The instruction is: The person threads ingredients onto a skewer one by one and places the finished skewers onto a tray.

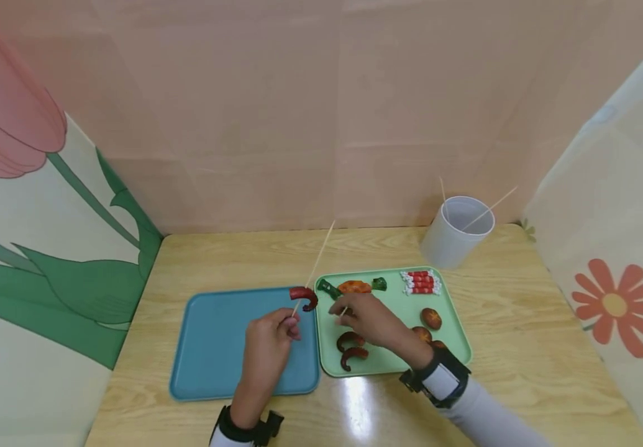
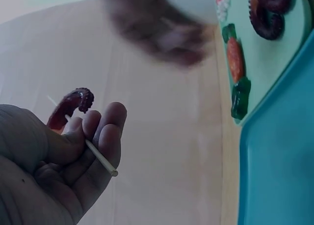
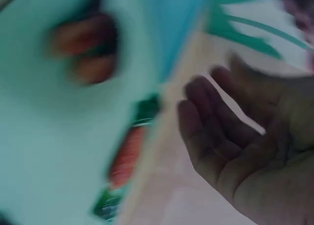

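My left hand (image 1: 268,347) pinches a thin wooden skewer (image 1: 321,254) that slants upward over the blue tray (image 1: 215,347). A dark red, curled octopus tentacle (image 1: 303,297) is threaded on it, just above the fingertips. In the left wrist view, the skewer's blunt end (image 2: 103,159) sticks out below the thumb. My right hand (image 1: 368,318) hovers over the green tray (image 1: 391,365), fingers loosely bent. In the right wrist view nothing shows between its thumb and fingers (image 3: 196,132). Two more tentacles (image 1: 351,354) lie on the green tray near this hand.
An orange piece with green ends (image 1: 355,287), red-and-white rolls (image 1: 422,283) and several brown mushroom-like pieces (image 1: 430,318) share the green tray. Behind it stands a white cup (image 1: 451,239) holding two skewers. A patterned cloth wall (image 1: 299,124) closes the table's back edge.
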Action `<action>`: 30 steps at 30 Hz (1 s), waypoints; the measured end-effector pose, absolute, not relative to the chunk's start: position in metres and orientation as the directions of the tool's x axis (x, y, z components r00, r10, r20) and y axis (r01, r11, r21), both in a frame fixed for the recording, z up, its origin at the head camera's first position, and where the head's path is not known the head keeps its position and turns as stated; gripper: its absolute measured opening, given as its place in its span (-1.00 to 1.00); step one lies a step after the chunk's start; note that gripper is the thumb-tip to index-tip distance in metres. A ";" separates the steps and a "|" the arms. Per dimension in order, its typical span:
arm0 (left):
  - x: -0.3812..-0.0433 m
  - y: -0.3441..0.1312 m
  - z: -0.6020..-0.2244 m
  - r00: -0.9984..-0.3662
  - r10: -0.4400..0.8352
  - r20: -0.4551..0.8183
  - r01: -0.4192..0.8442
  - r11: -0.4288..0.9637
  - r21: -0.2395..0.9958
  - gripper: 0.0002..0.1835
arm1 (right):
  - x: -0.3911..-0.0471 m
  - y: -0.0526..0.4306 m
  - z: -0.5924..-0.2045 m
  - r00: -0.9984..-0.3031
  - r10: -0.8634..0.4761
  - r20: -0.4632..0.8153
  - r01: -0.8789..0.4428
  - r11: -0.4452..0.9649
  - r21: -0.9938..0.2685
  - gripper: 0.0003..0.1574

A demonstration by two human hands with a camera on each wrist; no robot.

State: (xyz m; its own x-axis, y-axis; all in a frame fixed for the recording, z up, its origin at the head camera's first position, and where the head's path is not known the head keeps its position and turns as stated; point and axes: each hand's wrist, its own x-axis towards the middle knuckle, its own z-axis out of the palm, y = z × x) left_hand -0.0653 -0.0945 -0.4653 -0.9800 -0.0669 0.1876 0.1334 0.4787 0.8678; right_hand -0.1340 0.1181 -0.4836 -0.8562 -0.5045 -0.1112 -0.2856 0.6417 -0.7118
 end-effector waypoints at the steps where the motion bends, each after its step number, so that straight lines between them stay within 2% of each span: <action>1: -0.065 -0.096 -0.465 -0.981 -0.073 0.181 0.126 0.475 0.871 -0.82 | -0.133 0.121 -0.493 -0.843 -0.521 -0.133 -0.322 0.688 -0.651 -0.78; 4: -0.064 -0.099 -0.465 -0.985 -0.081 0.153 0.099 0.463 0.881 -0.83 | -0.130 0.126 -0.517 -0.824 -0.538 -0.176 -0.378 0.755 -0.537 -0.75; 7: -0.064 -0.100 -0.466 -0.986 -0.081 0.144 0.092 0.453 0.887 -0.82 | -0.128 0.129 -0.533 -0.818 -0.558 -0.143 -0.423 0.750 -0.509 -0.75; 10: -0.064 -0.101 -0.467 -0.986 -0.080 0.144 0.094 0.443 0.892 -0.81 | -0.127 0.129 -0.540 -0.800 -0.593 -0.093 -0.482 0.726 -0.490 -0.78; 13: -0.064 -0.101 -0.467 -0.987 -0.079 0.138 0.090 0.438 0.894 -0.82 | -0.125 0.127 -0.544 -0.768 -0.639 -0.041 -0.573 0.715 -0.402 -0.80; 18: -0.064 -0.101 -0.469 -0.989 -0.073 0.131 0.087 0.426 0.900 -0.83 | -0.124 0.124 -0.549 -0.745 -0.667 -0.007 -0.642 0.719 -0.265 -0.69; 21: -0.063 -0.101 -0.471 -0.988 -0.070 0.137 0.095 0.424 0.901 -0.82 | -0.126 0.123 -0.546 -0.765 -0.644 0.014 -0.625 0.737 -0.259 -0.67; 25: -0.062 -0.102 -0.472 -0.989 -0.074 0.130 0.087 0.423 0.902 -0.82 | -0.130 0.123 -0.537 -0.801 -0.584 0.134 -0.596 0.756 -0.270 -0.77; 28: -0.062 -0.103 -0.472 -0.989 -0.083 0.123 0.076 0.427 0.901 -0.83 | -0.134 0.123 -0.531 -0.828 -0.536 0.166 -0.559 0.760 -0.332 -0.80; 30: -0.062 -0.103 -0.473 -0.988 -0.086 0.125 0.076 0.428 0.901 -0.83 | -0.135 0.124 -0.529 -0.848 -0.512 0.138 -0.522 0.760 -0.388 -0.75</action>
